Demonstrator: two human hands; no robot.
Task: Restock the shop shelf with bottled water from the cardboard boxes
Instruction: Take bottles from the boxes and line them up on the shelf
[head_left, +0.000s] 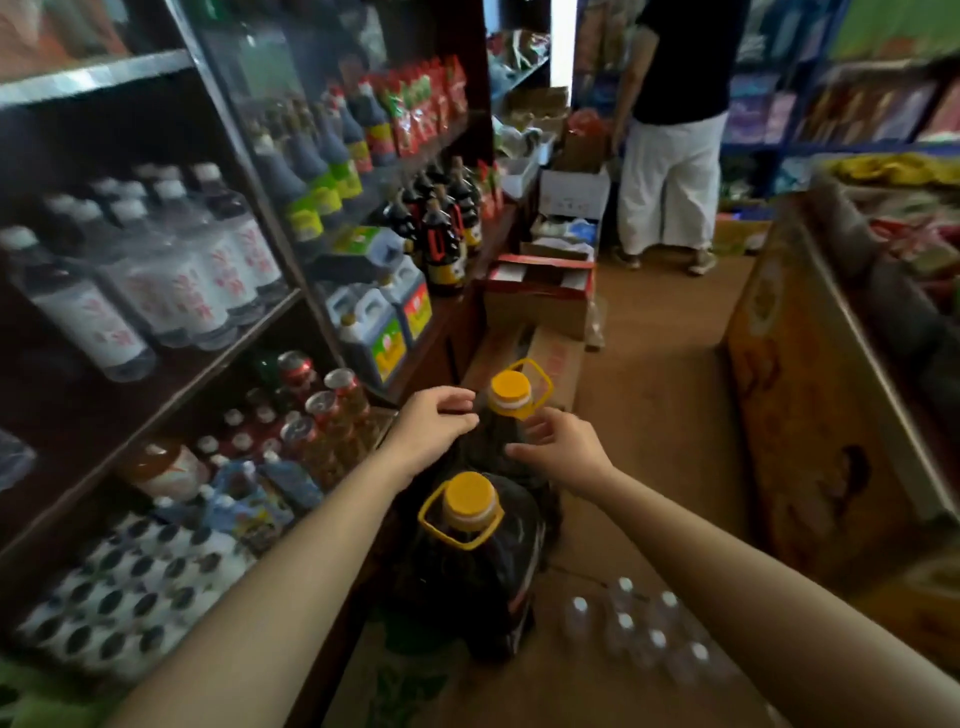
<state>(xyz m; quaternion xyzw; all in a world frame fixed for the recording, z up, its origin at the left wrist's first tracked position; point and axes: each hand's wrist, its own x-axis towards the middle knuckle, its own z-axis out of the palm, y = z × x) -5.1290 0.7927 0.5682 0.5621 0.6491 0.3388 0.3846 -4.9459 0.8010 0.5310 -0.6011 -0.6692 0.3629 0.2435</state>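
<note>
While floor-bound, clear white-capped water bottles (644, 631).

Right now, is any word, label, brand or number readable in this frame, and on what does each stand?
None can be read as text.
Clear bottles on the shelf: red characters on white labels, blurred.
Jugs: colourful labels, print too small.
Cardboard box on the right: dark printed figures, no legible words.
Red-edged carton: print blurred.
Yellow-capped jug by the floor bottles: label unreadable.

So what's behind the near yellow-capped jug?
A second dark jug with a yellow cap, both hands on its shoulders. The near jug hides its base and whatever it stands on.
</note>
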